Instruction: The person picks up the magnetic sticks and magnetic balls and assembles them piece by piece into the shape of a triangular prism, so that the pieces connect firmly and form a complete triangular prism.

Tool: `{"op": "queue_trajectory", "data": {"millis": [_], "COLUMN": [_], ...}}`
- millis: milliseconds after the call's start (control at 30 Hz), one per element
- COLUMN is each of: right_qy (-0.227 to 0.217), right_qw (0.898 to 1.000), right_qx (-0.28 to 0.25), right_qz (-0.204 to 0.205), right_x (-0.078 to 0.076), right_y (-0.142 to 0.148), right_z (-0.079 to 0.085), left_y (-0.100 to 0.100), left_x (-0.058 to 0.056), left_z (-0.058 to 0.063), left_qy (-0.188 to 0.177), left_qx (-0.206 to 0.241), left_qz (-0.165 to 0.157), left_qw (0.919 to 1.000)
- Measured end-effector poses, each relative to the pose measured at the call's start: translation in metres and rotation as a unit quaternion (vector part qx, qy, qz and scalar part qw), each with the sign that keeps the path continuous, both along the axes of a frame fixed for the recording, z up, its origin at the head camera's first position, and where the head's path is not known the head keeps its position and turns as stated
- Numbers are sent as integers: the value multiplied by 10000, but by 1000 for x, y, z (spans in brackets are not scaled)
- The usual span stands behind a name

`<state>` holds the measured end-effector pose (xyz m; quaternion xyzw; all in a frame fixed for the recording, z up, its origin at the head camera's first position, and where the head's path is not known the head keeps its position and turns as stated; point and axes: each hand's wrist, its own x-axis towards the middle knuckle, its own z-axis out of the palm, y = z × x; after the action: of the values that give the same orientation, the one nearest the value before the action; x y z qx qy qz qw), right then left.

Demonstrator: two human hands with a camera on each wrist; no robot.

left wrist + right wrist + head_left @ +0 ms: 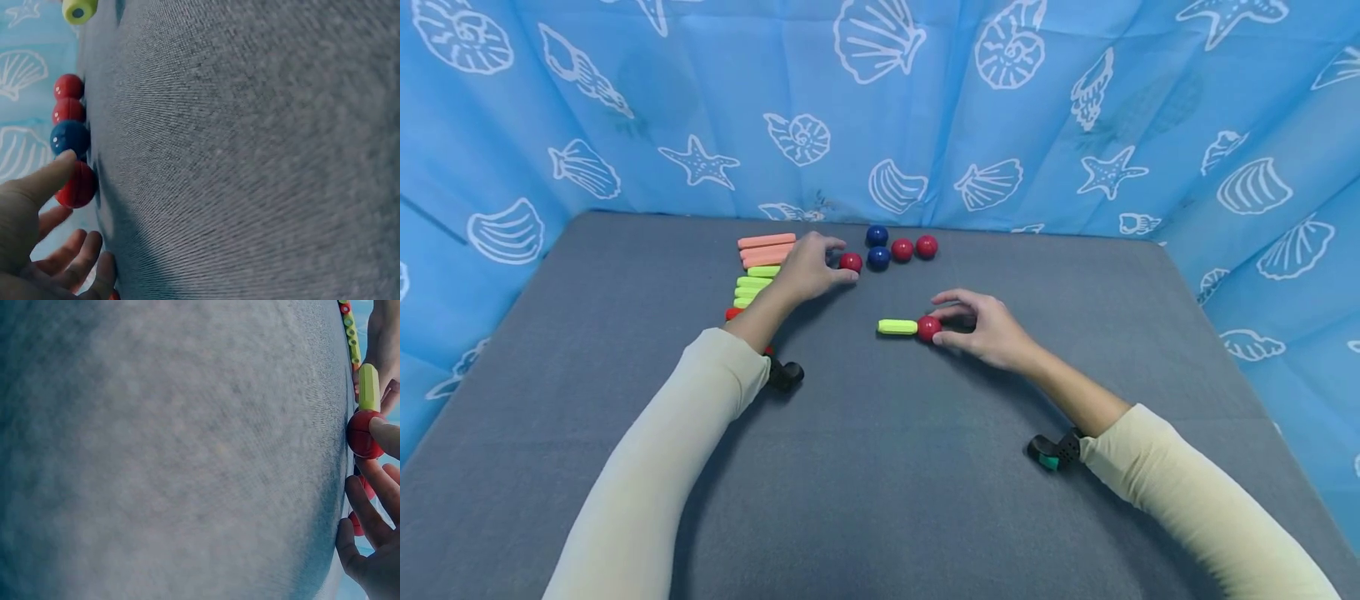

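On the grey cloth, my right hand [992,329] pinches a glossy red ball [928,327] between thumb and fingertips. A yellow-green rod [897,327] lies against the ball's left side, its end meeting the ball in the right wrist view. Farther back, my left hand [808,268] reaches round another red ball [850,262]. Its thumb [53,175] overlaps that ball in the left wrist view, and the index fingertip stays slightly apart from it. The left hand's other fingers spread low above the cloth.
Two blue balls [877,258] and two more red balls [902,249] sit near the back edge. Orange-pink rods [766,242], yellow-green rods [751,287] and a red rod [733,313] are lined up at left, partly behind my left arm. A blue curtain [940,125] hangs behind.
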<state>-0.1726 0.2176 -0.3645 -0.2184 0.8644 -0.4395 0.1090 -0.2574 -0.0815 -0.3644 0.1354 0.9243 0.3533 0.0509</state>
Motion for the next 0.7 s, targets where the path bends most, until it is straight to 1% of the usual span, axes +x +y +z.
{"op": "queue_trajectory", "data": {"millis": [67,167,267,367,533,700], "right_qy": [-26,-69,-88,-45,6,-46], "right_qw": [10000,10000,10000,10000,9999,9999], "right_qx": [-12,1,30,67,105,108], "right_qz": [-1,-15,-19,-31,-22,-4], "right_x": [-1,-1,-2,-2,-2,-4], "right_y": [0,0,1,2,3,2], "right_z": [0,0,1,1,0,-1], "left_y": [-1,-5,-10,-15,-22,-23], "left_x": [0,3,11,21,38,50], "left_z": [0,2,4,6,5,1], "left_qy": [-8,-27,-124,-248,-366,-430], "left_qx": [-92,-205,-283,-260,-55,269], "left_qz": [-104,-382,-699,-976,-1296,-1566], "left_qw": [9999,9991,9971,9946,9909,9864]}}
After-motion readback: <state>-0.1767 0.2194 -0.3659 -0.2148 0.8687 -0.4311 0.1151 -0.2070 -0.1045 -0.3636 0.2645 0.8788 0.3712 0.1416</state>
